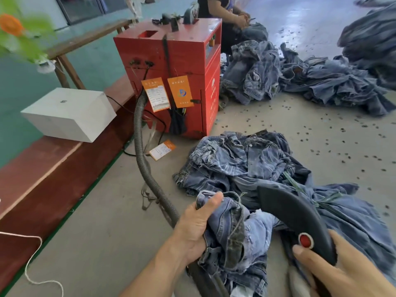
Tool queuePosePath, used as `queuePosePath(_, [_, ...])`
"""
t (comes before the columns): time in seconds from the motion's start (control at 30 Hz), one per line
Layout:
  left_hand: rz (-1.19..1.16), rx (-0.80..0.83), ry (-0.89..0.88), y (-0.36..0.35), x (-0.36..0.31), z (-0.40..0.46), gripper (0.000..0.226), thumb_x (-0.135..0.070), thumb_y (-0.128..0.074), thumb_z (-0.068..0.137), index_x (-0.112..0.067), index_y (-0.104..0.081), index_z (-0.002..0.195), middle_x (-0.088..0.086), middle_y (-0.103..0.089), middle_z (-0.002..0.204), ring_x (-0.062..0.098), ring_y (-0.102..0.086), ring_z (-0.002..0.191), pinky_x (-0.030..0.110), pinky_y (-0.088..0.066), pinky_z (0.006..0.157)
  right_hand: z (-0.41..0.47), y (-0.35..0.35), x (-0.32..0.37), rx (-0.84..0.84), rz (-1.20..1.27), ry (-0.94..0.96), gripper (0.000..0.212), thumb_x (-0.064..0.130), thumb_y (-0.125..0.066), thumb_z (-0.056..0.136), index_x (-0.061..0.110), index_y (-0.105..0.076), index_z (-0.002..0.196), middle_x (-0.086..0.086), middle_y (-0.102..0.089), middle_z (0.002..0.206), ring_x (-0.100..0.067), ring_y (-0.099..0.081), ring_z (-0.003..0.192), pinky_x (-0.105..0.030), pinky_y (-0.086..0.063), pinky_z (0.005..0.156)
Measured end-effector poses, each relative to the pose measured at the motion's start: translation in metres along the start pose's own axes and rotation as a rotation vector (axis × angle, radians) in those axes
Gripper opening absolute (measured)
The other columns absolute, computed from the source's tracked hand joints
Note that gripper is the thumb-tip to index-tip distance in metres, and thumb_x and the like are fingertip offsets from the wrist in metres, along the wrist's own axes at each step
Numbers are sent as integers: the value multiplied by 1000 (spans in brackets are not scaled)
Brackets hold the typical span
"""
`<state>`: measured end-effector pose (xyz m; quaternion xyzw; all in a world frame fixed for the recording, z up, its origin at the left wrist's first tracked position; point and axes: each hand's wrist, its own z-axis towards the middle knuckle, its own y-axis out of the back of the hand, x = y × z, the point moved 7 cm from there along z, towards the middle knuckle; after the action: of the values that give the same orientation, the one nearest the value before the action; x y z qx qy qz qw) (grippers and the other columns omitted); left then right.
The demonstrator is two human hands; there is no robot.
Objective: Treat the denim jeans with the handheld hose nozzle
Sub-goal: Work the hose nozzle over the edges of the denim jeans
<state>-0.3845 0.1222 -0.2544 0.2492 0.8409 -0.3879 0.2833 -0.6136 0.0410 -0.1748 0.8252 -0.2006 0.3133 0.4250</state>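
Note:
My left hand (194,227) grips a bunched pair of blue denim jeans (233,230) at the bottom centre, thumb on top of the cloth. My right hand (334,273) holds the black curved hose nozzle (293,215) by its handle, thumb just below its red button (306,240). The nozzle's tip points up and left, just right of the held jeans. A grey ribbed hose (140,146) runs from the red machine (171,67) across the floor toward my hands. More jeans (242,159) lie in a heap just beyond.
A white box (68,113) sits on a red-brown bench (42,168) at left. Large denim piles (321,78) cover the floor at right. A seated person (225,11) works behind the machine. Orange tags hang on the machine; small dark scraps dot the concrete floor.

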Motion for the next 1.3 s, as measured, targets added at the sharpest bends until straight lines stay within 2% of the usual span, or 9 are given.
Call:
queuePosePath(0.1, [0,-26,-51,1,3,3,19,17,-57,87,1,-67,86,27,-66,98,37,-69,83,50,-60,80,-5,-20,1,117,-109,2,25,43,-78,86,37,-58,99,18,-70,95,6,-63,84,-12,-43,68])
queuePosePath(0.27, [-202,-46,-1,4,9,10,48,26,-31,81,7,-59,115,32,-59,111,54,-62,102,63,-59,82,16,-30,4,65,-10,-18,25,42,-70,96,20,-60,98,-5,-69,80,-15,-62,68,-28,-42,59])
queuePosePath(0.4, [-326,-6,151,4,17,6,25,10,-41,64,1,-60,79,23,-61,96,40,-64,80,60,-58,85,23,-7,-7,-24,34,-18,25,39,-74,92,17,-62,94,-7,-71,76,-23,-67,69,-36,-45,65])
queuePosePath(0.53, [-359,96,195,-3,15,8,32,-12,-60,71,-2,-66,100,25,-65,110,41,-60,103,67,-33,113,13,-21,-9,140,-63,27,25,51,-75,86,35,-62,99,20,-73,80,10,-65,71,-21,-45,64])
queuePosePath(0.63, [-222,139,277,-15,24,4,52,-35,-70,86,2,-71,122,30,-66,127,46,-66,115,62,-47,107,15,-46,-2,262,-13,0,30,51,-71,91,24,-61,100,9,-70,71,-4,-63,59,-19,-45,61])
queuePosePath(0.77, [-138,81,282,-20,26,-4,40,-31,-64,90,0,-79,111,24,-73,121,38,-74,106,48,-62,87,34,-34,-1,84,134,-60,35,43,-70,96,10,-57,98,-10,-63,64,-20,-59,54,-34,-43,61])
queuePosePath(0.97, [-88,70,208,-10,14,4,43,-31,-56,98,1,-74,121,24,-68,130,39,-65,124,52,-48,111,16,-34,-5,184,-26,-18,26,49,-76,87,29,-65,99,13,-73,80,4,-64,65,-14,-44,59])
queuePosePath(1.13, [-3,87,202,-9,21,-2,40,-31,-55,102,-6,-74,125,21,-67,134,34,-65,126,50,-47,112,28,-24,-1,146,119,-88,29,34,-71,97,7,-59,99,-1,-63,55,-15,-57,44,-19,-40,45])
queuePosePath(1.3, [106,-34,62,4,8,6,24,5,-59,93,1,-74,111,27,-74,110,40,-73,101,54,-57,96,11,-25,-2,133,20,31,25,46,-78,85,33,-64,102,12,-75,80,-1,-69,73,-17,-51,68])
